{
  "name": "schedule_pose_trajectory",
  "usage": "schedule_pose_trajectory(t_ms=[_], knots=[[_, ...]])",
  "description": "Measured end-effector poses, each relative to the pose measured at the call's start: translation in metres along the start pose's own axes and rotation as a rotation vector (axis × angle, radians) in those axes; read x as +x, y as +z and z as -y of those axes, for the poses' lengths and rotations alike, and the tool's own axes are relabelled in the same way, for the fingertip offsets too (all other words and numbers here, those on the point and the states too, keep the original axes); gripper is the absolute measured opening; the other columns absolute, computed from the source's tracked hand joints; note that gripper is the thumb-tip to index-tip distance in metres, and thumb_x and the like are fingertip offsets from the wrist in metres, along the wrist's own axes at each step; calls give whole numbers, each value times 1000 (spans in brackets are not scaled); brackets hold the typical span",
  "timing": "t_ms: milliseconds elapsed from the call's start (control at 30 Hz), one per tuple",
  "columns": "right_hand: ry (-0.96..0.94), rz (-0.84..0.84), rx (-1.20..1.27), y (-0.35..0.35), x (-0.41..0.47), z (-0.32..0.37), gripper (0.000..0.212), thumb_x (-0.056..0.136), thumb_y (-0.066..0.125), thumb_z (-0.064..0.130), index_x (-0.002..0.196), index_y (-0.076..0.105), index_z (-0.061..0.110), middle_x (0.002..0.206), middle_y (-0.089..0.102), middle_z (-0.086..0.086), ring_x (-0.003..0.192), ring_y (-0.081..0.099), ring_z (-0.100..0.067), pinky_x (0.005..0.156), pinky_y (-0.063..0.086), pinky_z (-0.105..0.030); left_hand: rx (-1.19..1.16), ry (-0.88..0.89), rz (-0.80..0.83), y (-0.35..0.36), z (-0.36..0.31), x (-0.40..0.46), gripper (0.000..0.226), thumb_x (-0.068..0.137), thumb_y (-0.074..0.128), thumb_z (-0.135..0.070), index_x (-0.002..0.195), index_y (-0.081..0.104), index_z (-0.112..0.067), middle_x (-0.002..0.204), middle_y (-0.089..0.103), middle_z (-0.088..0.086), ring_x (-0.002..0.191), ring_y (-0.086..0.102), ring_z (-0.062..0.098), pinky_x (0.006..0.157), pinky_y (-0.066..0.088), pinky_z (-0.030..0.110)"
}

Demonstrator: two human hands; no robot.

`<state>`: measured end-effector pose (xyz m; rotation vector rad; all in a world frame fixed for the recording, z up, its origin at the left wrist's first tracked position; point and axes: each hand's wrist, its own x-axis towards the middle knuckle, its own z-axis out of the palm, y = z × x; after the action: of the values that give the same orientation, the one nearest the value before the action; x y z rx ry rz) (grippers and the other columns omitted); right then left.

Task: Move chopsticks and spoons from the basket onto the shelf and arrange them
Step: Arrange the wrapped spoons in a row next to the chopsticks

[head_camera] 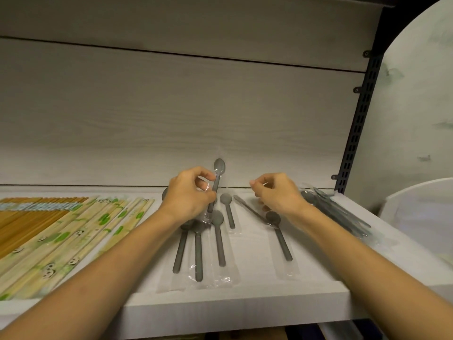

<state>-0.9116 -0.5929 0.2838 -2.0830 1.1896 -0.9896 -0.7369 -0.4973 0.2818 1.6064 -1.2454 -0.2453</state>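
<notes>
Left hand (pixel 188 196) fingers clamped on a wrapped grey spoon (pixel 217 179) above the shelf (pixel 245 298), handle end hidden; right hand (pixel 277 193) fingers curled, hold unclear.

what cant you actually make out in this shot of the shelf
Head view only:
- Basket at the right: blurred and cut by the frame edge, its contents unreadable.
- Pile of wrapped spoons at the right: overlapping, count unclear.
- Right hand: curled fingers hide whether it pinches a wrapper.
- A spoon bowl behind the left hand, which holds a wrapped spoon upright.
- Chopstick packets: cut by the left edge, print too small.
</notes>
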Motion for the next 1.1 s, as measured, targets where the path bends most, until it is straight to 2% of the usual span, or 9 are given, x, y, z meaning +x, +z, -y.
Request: schedule_pose_trajectory(t_ms=[133, 233, 400, 533, 633, 767, 933, 1000, 1100], knots=[[-130, 186, -151, -10, -7, -7, 11, 87, 64, 16, 83, 70, 24, 77, 66, 9, 72, 62, -11, 72, 51, -26, 1, 16, 0, -1, 0, -1, 27, 75, 72, -6, 91, 67, -27, 74, 60, -8, 63, 56, 16, 68, 52, 30], [-251, 328, -298, -7, -13, -8, 8, 85, 70, 24, 91, 75, 22, 99, 65, 11, 97, 58, -8, 88, 44, -23, 18, 26, -3, -1, 0, -2, 27, 75, 72, -5, 92, 67, -25, 74, 61, -8, 61, 55, 14, 67, 51, 28], [-276, 336, -380, 0, -14, -13, 23, 93, 58, 33, 103, 75, 21, 104, 67, 9, 104, 57, -10, 99, 43, -31, 29, 46, 20, 1, -2, -4, 27, 75, 72, -4, 92, 66, -24, 72, 58, -9, 57, 52, 10, 61, 46, 22], [-197, 347, -273, 1, -15, -10, 35, 101, 43, 23, 132, 59, 23, 121, 64, 13, 112, 51, -1, 101, 35, -17, 29, 44, 23, 2, -1, -4, 26, 75, 73, -5, 92, 66, -24, 72, 59, -9, 59, 54, 10, 62, 46, 22], [-184, 354, -238, 0, -14, -12, 35, 98, 41, 13, 127, 59, 23, 127, 58, 16, 124, 48, -6, 105, 34, -21, 4, 30, 38, 1, 0, -4, 25, 75, 74, -6, 92, 67, -23, 74, 59, -7, 60, 55, 14, 61, 46, 23], [-180, 346, -262, -4, -15, -14, 37, 94, 40, 4, 123, 55, 21, 121, 54, 15, 113, 48, -7, 91, 33, -18, -23, 32, 50, -1, 2, -6, 23, 76, 75, -7, 92, 67, -22, 74, 60, -5, 61, 55, 11, 61, 46, 21], [-159, 37, -301, -29, -19, -12, 17, 89, 54, 9, 92, 63, 23, 93, 68, 2, 88, 60, -17, 75, 44, -25, -127, -24, 102, -6, 3, -9, 18, 79, 76, -9, 82, 68, -25, 81, 66, -1, 69, 60, 13, 72, 50, 26], [-121, 7, -366, -42, -33, -11, 4, 88, 61, 22, 86, 65, 21, 81, 66, 4, 77, 61, -18, 67, 48, -28, -168, -55, 112, -8, 3, -12, 17, 78, 76, -9, 79, 70, -25, 81, 70, -3, 75, 64, 14, 79, 52, 28], [2, 157, -523, -52, -60, -12, 29, 78, 66, 55, 92, 63, 30, 86, 63, 8, 82, 61, -15, 70, 48, -30, -160, -84, 169, -13, 2, -19, 13, 79, 75, -6, 80, 73, -19, 83, 73, 3, 75, 66, 17, 80, 54, 32]])
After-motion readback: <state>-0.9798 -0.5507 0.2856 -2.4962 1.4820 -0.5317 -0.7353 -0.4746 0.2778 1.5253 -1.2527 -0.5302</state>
